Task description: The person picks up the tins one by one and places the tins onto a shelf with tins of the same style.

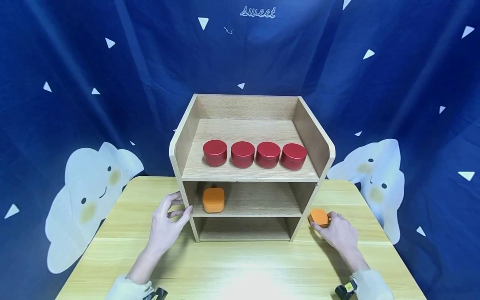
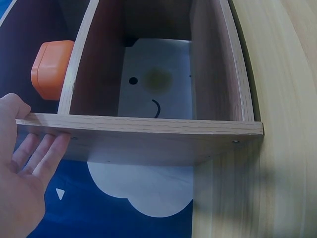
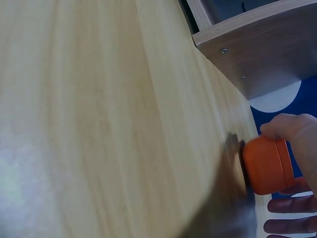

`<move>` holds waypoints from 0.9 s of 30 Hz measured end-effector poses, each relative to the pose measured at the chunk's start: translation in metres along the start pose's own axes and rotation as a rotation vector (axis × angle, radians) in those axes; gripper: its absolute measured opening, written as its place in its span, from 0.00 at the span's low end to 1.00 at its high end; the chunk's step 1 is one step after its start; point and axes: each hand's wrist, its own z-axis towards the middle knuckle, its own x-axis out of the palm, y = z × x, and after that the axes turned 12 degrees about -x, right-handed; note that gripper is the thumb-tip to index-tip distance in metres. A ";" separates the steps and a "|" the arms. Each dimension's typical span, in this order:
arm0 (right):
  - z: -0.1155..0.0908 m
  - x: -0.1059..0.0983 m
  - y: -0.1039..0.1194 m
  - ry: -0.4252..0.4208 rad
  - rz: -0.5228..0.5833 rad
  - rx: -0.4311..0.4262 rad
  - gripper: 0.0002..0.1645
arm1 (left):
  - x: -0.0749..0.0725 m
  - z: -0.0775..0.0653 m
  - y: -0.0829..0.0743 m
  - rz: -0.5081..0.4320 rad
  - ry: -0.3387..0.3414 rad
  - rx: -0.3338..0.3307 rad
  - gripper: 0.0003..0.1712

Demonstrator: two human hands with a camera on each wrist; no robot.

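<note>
My left hand [image 1: 166, 221] pinches the left side panel of a small wooden shelf [image 1: 247, 177], thumb over the front edge and fingers along the outer face. Close to that thumb, an orange rounded-square tin [image 1: 213, 201] stands at the left end of the middle level; the left wrist view shows this tin [image 2: 52, 69] too. Beyond the shelf's right side, my right hand [image 1: 340, 233] holds a second orange tin [image 1: 319, 217] between thumb and fingers, low by the tabletop. A lid seam shows on this tin [image 3: 265, 166] in the right wrist view.
Several round red tins [image 1: 242, 154] stand in a row on the shelf's top level. The shelf stands on a light wooden table [image 1: 243, 260]. Behind hangs a blue curtain [image 1: 150, 50] with white triangles and cloud faces.
</note>
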 end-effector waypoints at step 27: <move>-0.039 -0.030 0.019 -0.163 0.001 0.000 0.45 | -0.001 0.001 0.002 -0.012 0.009 0.006 0.24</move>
